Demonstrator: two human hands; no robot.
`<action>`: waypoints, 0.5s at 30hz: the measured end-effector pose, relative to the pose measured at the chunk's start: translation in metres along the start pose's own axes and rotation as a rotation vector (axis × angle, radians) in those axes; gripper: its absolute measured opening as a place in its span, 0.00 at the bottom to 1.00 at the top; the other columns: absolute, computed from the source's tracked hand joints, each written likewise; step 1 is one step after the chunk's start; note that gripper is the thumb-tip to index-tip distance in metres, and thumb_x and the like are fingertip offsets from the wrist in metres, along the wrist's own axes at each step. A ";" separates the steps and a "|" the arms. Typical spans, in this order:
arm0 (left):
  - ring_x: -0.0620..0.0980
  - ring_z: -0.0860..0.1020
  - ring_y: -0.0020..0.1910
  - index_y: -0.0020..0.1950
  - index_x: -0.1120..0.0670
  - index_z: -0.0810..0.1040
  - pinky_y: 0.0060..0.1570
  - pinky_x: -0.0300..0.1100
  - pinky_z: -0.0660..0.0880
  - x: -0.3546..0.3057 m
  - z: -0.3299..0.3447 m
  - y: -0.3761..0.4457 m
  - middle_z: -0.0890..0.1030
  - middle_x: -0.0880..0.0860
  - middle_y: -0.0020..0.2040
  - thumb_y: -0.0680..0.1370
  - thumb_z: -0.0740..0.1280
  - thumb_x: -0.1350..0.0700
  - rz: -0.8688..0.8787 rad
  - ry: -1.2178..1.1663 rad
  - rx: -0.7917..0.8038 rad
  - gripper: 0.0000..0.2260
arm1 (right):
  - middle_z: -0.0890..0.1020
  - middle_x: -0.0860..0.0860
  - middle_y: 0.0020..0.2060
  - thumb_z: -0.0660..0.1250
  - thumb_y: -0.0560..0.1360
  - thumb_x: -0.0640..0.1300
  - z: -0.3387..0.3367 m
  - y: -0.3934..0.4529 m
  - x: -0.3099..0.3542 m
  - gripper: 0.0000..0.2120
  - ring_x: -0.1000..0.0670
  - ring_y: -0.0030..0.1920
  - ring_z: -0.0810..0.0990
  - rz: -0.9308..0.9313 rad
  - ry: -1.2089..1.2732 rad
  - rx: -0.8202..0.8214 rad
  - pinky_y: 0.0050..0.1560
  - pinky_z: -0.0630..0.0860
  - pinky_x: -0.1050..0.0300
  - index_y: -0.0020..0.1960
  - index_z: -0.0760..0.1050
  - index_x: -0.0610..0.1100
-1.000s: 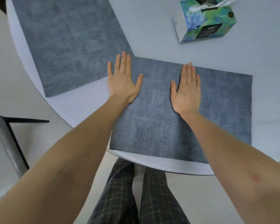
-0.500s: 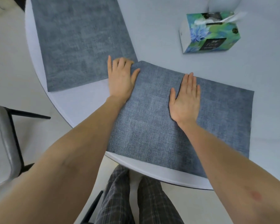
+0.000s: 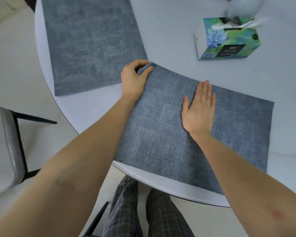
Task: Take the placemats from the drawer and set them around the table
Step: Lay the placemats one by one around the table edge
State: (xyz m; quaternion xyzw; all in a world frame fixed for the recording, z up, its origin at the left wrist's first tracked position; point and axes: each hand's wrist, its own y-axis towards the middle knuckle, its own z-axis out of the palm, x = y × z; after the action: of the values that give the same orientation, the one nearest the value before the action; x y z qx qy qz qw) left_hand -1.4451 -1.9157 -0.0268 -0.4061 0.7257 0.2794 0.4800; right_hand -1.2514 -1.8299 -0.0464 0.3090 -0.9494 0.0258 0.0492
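Two blue-grey woven placemats lie on the round white table [image 3: 169,36]. The near placemat [image 3: 232,134] sits in front of me at the table's edge. My left hand [image 3: 134,77] pinches its far left corner, fingers curled under the lifted edge and thumb on top. Flat on the mat's far middle rests my right hand [image 3: 199,106], palm down with the fingers together. The far placemat [image 3: 91,41] lies flat to the left, its corner close to my left hand.
A green and blue tissue box [image 3: 227,38] stands on the table at the back right, with a pale rounded object [image 3: 244,4] behind it. A grey chair [image 3: 5,147] with black legs is at the left, beside the table. My legs show below the table edge.
My left hand went from lying flat at the mat's left edge to curling around its far left corner, which is now lifted. My right hand stayed pressed flat.
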 end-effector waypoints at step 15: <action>0.60 0.54 0.77 0.78 0.57 0.59 0.75 0.52 0.49 0.000 0.012 -0.006 0.59 0.57 0.78 0.81 0.58 0.48 0.446 0.855 0.154 0.27 | 0.50 0.44 0.78 0.41 0.81 0.56 0.001 0.000 0.000 0.31 0.47 0.78 0.47 0.000 -0.007 -0.012 0.77 0.45 0.50 0.78 0.46 0.39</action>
State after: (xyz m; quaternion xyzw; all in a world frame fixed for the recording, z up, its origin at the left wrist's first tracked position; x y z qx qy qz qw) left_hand -1.4340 -1.9094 -0.0310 -0.2824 0.9457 0.1289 0.0960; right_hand -1.2514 -1.8299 -0.0478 0.3090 -0.9497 0.0189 0.0478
